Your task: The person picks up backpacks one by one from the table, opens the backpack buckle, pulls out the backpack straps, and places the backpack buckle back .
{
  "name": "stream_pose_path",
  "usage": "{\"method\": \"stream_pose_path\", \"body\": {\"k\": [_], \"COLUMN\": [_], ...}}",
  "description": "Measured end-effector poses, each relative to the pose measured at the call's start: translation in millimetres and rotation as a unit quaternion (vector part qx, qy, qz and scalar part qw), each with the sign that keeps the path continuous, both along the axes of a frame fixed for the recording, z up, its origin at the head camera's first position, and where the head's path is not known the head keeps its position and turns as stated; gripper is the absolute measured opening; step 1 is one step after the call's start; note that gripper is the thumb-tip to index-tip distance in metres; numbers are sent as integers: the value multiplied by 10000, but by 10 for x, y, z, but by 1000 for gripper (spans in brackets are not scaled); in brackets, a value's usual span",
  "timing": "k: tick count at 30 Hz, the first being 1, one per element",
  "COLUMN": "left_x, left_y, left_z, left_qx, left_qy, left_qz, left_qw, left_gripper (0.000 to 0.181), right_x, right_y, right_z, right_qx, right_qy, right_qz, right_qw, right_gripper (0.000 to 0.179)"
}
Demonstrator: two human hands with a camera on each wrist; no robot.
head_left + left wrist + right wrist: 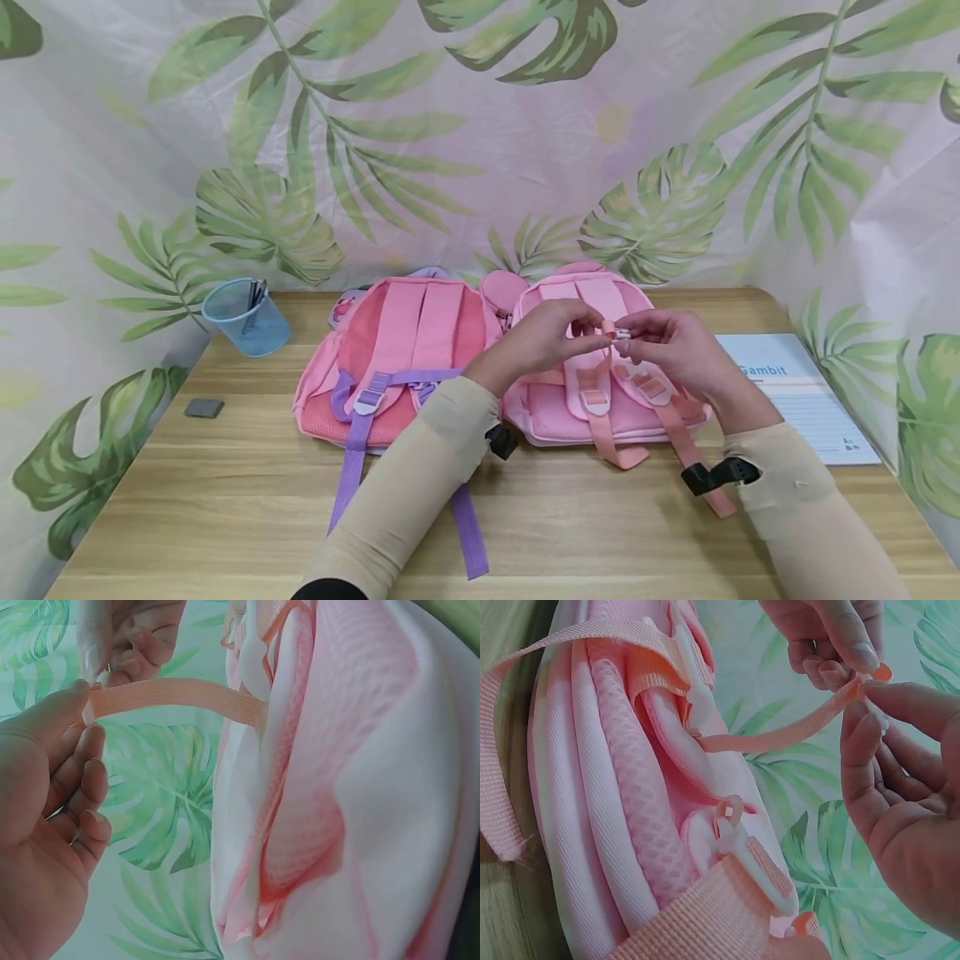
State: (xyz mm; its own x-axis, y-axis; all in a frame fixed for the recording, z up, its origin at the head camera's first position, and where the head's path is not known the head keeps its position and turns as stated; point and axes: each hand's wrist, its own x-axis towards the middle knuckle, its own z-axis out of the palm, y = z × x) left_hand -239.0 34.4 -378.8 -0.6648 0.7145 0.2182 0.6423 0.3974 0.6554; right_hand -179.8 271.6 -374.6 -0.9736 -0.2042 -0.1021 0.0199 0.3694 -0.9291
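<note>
The light pink backpack (551,425) lies on the table with its shoulder straps up. Above it, my left hand (551,337) pinches a narrow peach strap (176,696) near a small white buckle (622,334). My right hand (678,350) meets it from the other side, thumb and fingertips pinching the same buckle. Fingers partly cover the buckle, so I cannot tell whether its halves are joined. In the right wrist view, the peach strap (787,736) runs from the backpack up to both hands. White adjusters (596,402) hold wider peach webbing on the shoulder straps.
A coral-pink backpack (318,396) with purple webbing (468,533) lies to the left. Further left stand a blue mesh cup (255,329) holding dark sticks and a small grey block (204,407). A white notebook (806,417) lies at the right. Leaf-patterned cloth (525,167) hangs behind.
</note>
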Motion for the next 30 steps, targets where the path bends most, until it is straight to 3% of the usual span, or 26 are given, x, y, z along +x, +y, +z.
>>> {"method": "stream_pose_path", "body": {"k": [5, 11, 19, 30], "left_x": [-15, -33, -8, 27], "left_y": [-5, -8, 88, 124], "left_z": [-49, -188, -377, -472], "left_qx": [-58, -628, -1148, -1067], "left_qy": [-429, -808, -755, -694], "left_qz": [94, -20, 29, 98], "left_qw": [9990, 9948, 9905, 9918], "left_gripper": [29, 29, 19, 13], "right_x": [6, 20, 18, 18], "right_y": [21, 39, 57, 72], "right_z": [-2, -4, -16, -54], "right_qx": [-174, -374, -552, -743], "right_qy": [0, 29, 3, -91], "right_qz": [-42, -55, -128, -123], "right_qw": [9998, 9993, 9984, 9971], "right_gripper": [37, 33, 20, 16]}}
